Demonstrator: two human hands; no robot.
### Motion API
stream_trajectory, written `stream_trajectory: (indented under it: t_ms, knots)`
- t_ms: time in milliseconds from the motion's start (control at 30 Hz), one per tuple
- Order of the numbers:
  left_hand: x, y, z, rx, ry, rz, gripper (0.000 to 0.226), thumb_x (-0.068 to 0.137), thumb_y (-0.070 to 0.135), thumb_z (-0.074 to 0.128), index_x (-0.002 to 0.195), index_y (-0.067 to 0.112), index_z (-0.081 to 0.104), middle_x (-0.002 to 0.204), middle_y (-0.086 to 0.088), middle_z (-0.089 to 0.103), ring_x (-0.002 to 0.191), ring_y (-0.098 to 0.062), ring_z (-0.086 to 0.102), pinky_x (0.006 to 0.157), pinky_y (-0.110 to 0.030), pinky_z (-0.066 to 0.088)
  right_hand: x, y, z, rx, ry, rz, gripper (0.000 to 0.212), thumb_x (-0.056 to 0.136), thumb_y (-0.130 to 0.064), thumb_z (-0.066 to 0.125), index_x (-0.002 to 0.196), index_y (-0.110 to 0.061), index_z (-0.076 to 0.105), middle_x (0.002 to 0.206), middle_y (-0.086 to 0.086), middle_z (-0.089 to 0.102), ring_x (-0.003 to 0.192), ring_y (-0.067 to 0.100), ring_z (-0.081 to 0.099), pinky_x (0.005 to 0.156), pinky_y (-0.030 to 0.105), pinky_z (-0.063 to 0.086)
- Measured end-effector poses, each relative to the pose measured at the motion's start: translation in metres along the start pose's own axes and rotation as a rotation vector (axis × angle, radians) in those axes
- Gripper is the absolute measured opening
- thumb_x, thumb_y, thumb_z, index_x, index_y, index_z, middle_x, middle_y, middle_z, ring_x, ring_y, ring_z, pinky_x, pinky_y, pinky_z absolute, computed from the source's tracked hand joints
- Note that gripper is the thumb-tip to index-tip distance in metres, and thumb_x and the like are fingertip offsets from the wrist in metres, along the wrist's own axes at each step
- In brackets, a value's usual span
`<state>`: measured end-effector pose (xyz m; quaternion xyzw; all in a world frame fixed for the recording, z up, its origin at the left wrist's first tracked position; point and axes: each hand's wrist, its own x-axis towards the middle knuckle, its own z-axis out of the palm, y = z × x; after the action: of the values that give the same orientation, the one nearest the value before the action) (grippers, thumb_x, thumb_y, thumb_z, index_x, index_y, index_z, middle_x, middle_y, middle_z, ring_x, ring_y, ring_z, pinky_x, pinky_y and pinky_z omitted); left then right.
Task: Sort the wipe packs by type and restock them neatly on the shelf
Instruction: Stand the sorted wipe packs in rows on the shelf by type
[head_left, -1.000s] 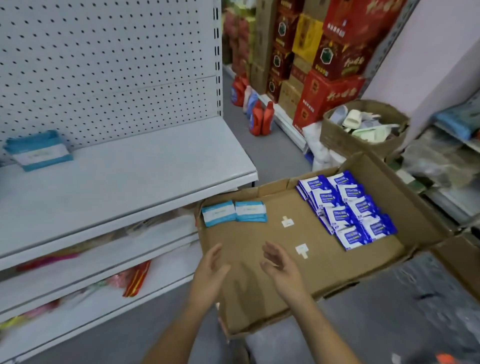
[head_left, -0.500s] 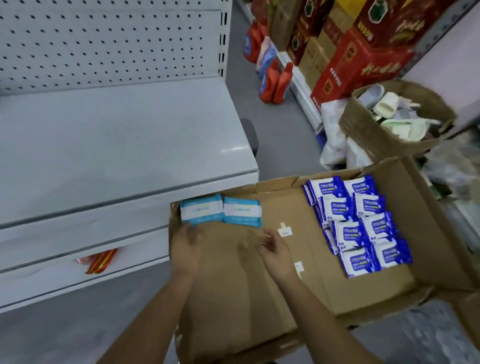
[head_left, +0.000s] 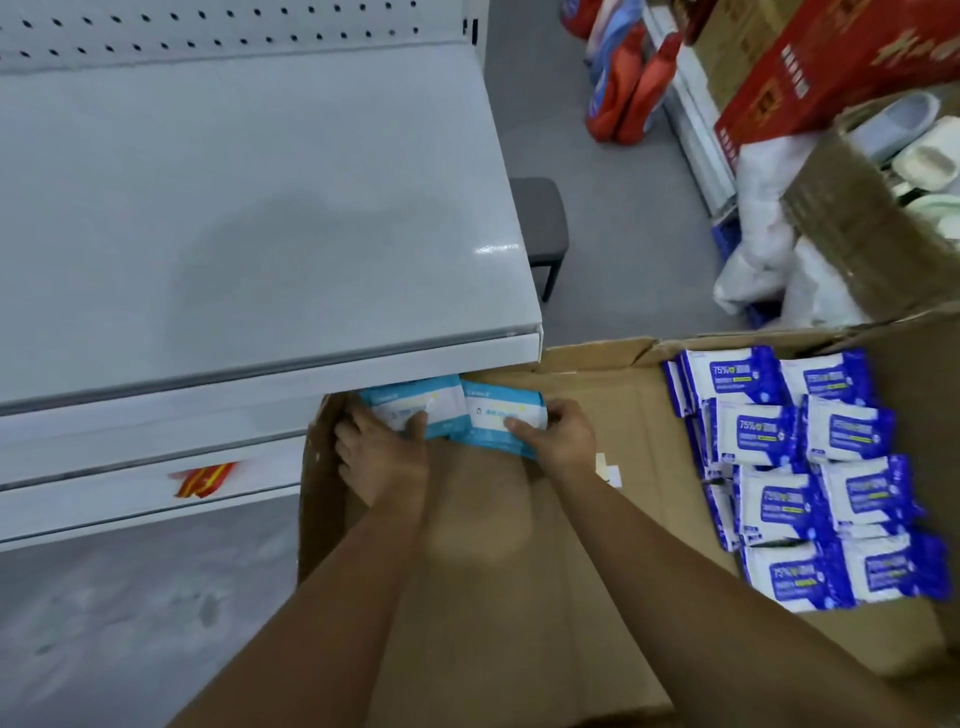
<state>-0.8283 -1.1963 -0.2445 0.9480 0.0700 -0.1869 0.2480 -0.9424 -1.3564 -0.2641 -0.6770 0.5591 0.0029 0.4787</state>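
The left hand (head_left: 382, 460) gripped a light-blue pack (head_left: 421, 408), with the thumb on top and the fingers round its left end. The right hand (head_left: 561, 441) gripped a second pack (head_left: 498, 415) of the same kind, also with the thumb on top. The hands were side by side, slightly apart, and the two packs touched at their edges. Both packs were at the far left corner of the box (head_left: 509, 597), partly under the front edge of the shelf (head_left: 260, 208). Along the right side of the box, dark-blue packs (head_left: 810, 467) lay in two overlapping rows. On a lower shelf was a red and yellow packet (head_left: 202, 478).
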Motion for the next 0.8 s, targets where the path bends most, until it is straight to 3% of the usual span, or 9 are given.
stream_trajectory:
  t_ms: [67, 233, 367, 567, 733, 800]
  knots:
    - [0.005, 0.0, 0.002, -0.045, 0.008, -0.049, 0.088, 0.077, 0.05, 0.078, 0.145, 0.013, 0.036, 0.139, -0.017, 0.046, 0.131, -0.037, 0.042, 0.107, -0.052, 0.033, 0.0, 0.001, -0.003, 0.031, -0.024, -0.015, 0.048, 0.07, -0.035, 0.088, 0.104, -0.021, 0.057, 0.096, -0.004, 0.065, 0.089, 0.018, 0.066, 0.08, 0.037, 0.058]
    - [0.001, -0.003, -0.008, -0.1, -0.011, -0.128, 0.071, 0.07, 0.052, 0.083, 0.127, 0.018, 0.056, 0.127, -0.011, 0.064, 0.119, -0.035, 0.057, 0.104, -0.049, 0.041, -0.01, 0.01, -0.018, 0.139, -0.021, 0.028, 0.038, 0.073, -0.02, 0.088, 0.098, -0.018, 0.06, 0.093, -0.001, 0.067, 0.083, 0.018, 0.066, 0.074, 0.034, 0.059]
    - [-0.015, -0.005, -0.023, -0.096, -0.024, -0.208, 0.059, 0.075, 0.052, 0.08, 0.121, 0.017, 0.063, 0.123, -0.011, 0.067, 0.116, -0.034, 0.06, 0.103, -0.046, 0.042, -0.018, 0.019, -0.035, 0.246, -0.073, 0.067, 0.026, 0.076, -0.008, 0.084, 0.089, -0.017, 0.064, 0.091, 0.008, 0.072, 0.073, 0.025, 0.069, 0.048, 0.027, 0.053]
    - [-0.034, -0.021, -0.037, -0.052, 0.038, -0.183, 0.058, 0.081, 0.057, 0.072, 0.119, 0.014, 0.062, 0.118, -0.014, 0.068, 0.111, -0.035, 0.063, 0.102, -0.046, 0.044, -0.033, 0.033, -0.057, 0.165, -0.105, 0.087, 0.023, 0.079, -0.016, 0.082, 0.081, -0.026, 0.061, 0.091, 0.008, 0.072, 0.081, 0.03, 0.072, 0.074, 0.05, 0.06]
    - [-0.05, -0.015, -0.06, -0.127, 0.026, -0.14, 0.042, 0.084, 0.053, 0.07, 0.111, 0.021, 0.065, 0.112, -0.008, 0.071, 0.11, -0.032, 0.063, 0.105, -0.046, 0.036, -0.056, 0.028, -0.078, 0.25, -0.132, 0.047, 0.022, 0.08, -0.015, 0.08, 0.086, -0.023, 0.06, 0.098, 0.009, 0.073, 0.087, 0.028, 0.072, 0.079, 0.051, 0.06]
    - [-0.062, -0.016, -0.077, -0.325, -0.006, -0.106, 0.029, 0.085, 0.044, 0.074, 0.102, 0.024, 0.062, 0.108, -0.003, 0.071, 0.104, -0.028, 0.066, 0.101, -0.047, 0.046, -0.076, 0.013, -0.088, 0.3, -0.194, 0.041, 0.021, 0.085, -0.008, 0.075, 0.09, -0.023, 0.061, 0.098, 0.007, 0.072, 0.086, 0.023, 0.072, 0.075, 0.042, 0.062]
